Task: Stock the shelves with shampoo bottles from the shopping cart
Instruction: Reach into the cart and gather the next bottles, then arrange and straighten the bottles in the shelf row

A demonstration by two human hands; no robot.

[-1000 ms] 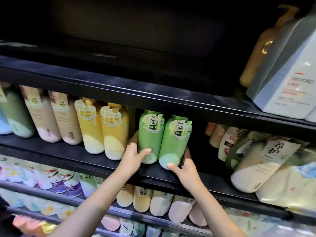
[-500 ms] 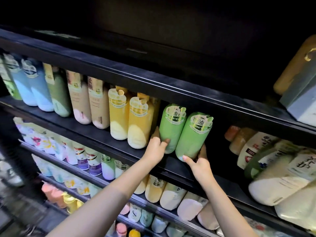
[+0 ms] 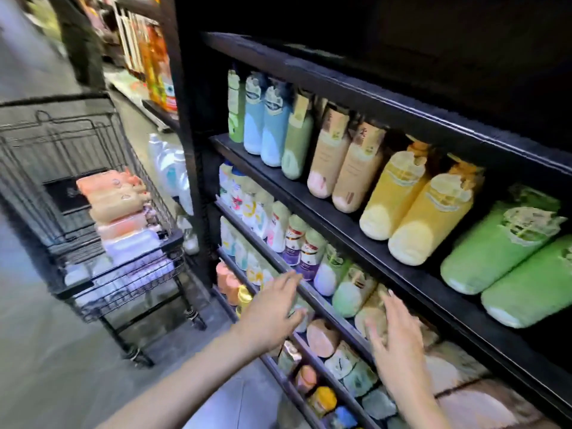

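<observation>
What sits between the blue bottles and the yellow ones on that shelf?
In the head view, a green bottle and two tan bottles stand between the blue bottles and the yellow bottles.

The upper stocked shelf carries 2 green bottles at the right, 2 yellow bottles, 2 tan bottles, 1 olive-green bottle, 2 blue bottles and 1 light green bottle at the far left. 1 black wire shopping cart stands beside the shelving, its blurred bottles uncountable. 2 hands are in view: 1 left hand, 1 right hand.

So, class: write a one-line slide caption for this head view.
Both open hands, left and right, hover before stocked shelves; cart waits.
</observation>
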